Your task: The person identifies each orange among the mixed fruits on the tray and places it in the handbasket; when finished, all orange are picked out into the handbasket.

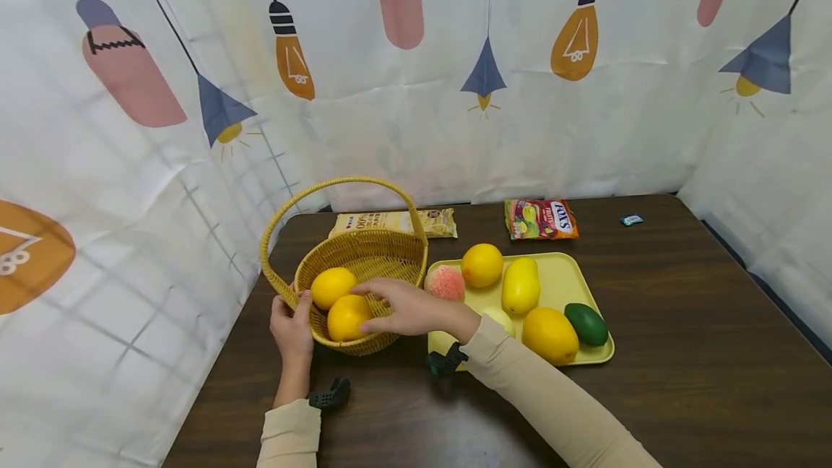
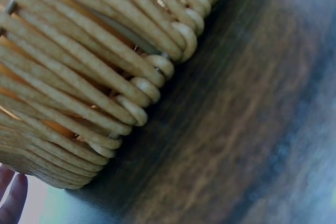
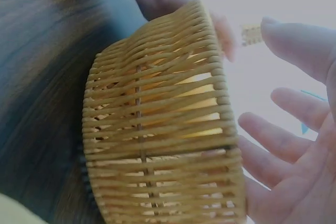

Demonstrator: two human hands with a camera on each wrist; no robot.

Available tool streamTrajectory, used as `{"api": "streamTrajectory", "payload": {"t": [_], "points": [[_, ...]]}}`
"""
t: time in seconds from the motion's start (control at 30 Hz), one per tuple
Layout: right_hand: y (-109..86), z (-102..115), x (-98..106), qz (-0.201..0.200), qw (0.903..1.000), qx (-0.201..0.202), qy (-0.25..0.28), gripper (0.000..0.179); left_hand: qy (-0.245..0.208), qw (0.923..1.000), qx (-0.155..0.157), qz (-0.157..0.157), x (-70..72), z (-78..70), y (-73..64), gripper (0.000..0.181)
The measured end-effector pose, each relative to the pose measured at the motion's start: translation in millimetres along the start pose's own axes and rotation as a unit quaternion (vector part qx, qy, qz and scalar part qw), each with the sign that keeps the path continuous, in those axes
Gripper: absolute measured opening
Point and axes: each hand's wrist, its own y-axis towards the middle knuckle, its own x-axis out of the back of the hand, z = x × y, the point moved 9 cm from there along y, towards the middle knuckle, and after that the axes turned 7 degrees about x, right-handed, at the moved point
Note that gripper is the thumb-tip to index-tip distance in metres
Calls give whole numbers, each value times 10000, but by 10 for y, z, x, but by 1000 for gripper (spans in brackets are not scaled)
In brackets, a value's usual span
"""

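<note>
A woven wicker basket (image 1: 396, 255) with a tall handle stands on the table, and two orange-yellow fruits lie in its left part, one behind (image 1: 331, 287) and one in front (image 1: 349, 318). At the left rim, by the foot of the handle, my left hand (image 1: 292, 327) grips the basket; its fingertips (image 2: 14, 198) show past the weave in the left wrist view. Over the basket's front reaches my right hand (image 1: 406, 307), thumb beside the front fruit. The right wrist view shows that hand's fingers (image 3: 273, 137) spread and loosely bent, with nothing between them and the thumb.
Right of the basket lies a yellow tray (image 1: 562, 273) holding a peach (image 1: 445, 283), an orange (image 1: 482, 265), a green fruit (image 1: 587, 324) and several yellow fruits. Behind are a beige packet (image 1: 438, 223), a red candy bag (image 1: 541, 219) and a small blue wrapper (image 1: 631, 220).
</note>
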Motion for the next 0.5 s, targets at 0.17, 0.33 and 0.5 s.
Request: {"api": "streamTrajectory", "payload": {"t": [0.17, 0.33, 0.5], "points": [[-190, 40, 125, -389, 9989, -53, 237, 60, -66, 9999, 38, 95, 6, -100, -50, 19], [-389, -4, 235, -644, 9966, -178, 487, 58, -102, 9998, 18, 157, -7, -265, -149, 20], [-595, -88, 446, -893, 9940, -405, 477, 59, -95, 9998, 6, 171, -17, -262, -144, 21]]}}
